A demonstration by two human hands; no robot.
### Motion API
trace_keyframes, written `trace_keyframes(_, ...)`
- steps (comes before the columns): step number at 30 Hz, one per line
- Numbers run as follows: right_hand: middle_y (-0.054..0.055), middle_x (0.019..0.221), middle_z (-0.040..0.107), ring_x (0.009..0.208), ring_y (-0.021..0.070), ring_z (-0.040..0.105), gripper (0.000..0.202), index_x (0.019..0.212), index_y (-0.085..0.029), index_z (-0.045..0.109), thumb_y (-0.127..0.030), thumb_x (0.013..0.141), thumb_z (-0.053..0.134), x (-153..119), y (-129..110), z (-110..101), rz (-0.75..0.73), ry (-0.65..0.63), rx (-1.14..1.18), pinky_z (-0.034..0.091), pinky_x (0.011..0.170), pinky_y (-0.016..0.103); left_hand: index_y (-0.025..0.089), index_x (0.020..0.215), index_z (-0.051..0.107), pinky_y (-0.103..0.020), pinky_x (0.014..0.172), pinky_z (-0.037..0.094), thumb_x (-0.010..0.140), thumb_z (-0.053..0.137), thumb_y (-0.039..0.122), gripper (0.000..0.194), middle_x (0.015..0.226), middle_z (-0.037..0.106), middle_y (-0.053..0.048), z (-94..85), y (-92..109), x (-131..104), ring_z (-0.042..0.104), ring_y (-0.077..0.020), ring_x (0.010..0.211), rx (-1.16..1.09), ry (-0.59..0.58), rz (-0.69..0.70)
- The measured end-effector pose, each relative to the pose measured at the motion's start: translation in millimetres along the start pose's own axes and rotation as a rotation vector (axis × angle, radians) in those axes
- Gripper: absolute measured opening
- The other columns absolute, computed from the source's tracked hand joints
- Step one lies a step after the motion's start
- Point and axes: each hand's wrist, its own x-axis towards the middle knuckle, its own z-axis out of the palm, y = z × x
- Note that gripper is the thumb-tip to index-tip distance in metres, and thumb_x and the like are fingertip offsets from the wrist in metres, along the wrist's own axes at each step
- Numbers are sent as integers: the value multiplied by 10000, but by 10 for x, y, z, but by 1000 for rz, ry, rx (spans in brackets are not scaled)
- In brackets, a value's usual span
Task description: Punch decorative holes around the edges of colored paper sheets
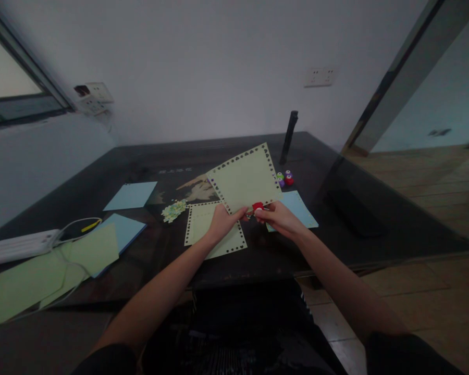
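A pale yellow-green sheet of paper (246,177), with small shapes punched along several edges, is held up at a tilt above the table. My left hand (224,221) pinches its lower edge near the left corner. In my right hand (279,216) is a red craft punch (258,207), gripped at the sheet's near edge. Below lies another punched yellow-green sheet (226,252), partly covered by my left hand. A light blue sheet (297,208) rests under and beside my right hand. Just beyond are several small coloured punches (284,178) in red, purple and green.
Paper scraps (174,210) are heaped left of the lower sheet. Farther left lie blue sheets (132,196), green sheets (27,278) and a white power strip (21,246) with a cable. A dark upright stick (288,138) stands at the back; a black flat object (354,211) lies right.
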Motion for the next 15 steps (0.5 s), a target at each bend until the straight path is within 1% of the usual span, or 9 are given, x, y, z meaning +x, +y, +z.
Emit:
trace_keyframes(3,10,627,586,572,120,493,255,684,-188,624,-380,600,768,11,6,-4,-18,12,25,409,583,294,151,695,659,-281,654,533,778,611,324,198,616,691,-31,8,6,-4,640,-142,575,-11,14,-7)
trace_keyframes(7,28,724,636,646,135,559,285,772,-184,647,-348,585,786,24,22,-11,-39,62,92,443,628,295,141,719,661,-289,663,531,786,601,318,199,615,690,-38,11,10,-3,636,-144,567,-13,30,-16)
trace_keyframes(12,34,725,653,665,144,579,257,749,-176,660,-332,585,782,17,29,-7,-13,54,62,466,696,326,140,657,651,-291,674,528,798,589,319,236,619,691,-46,12,33,-9,639,-149,577,16,45,-15)
trace_keyframes(15,41,742,667,674,152,589,249,746,-178,666,-325,582,782,14,24,1,-19,66,53,477,718,340,144,653,653,-292,681,529,801,587,330,246,623,693,-43,18,43,-20,642,-150,588,21,50,-4)
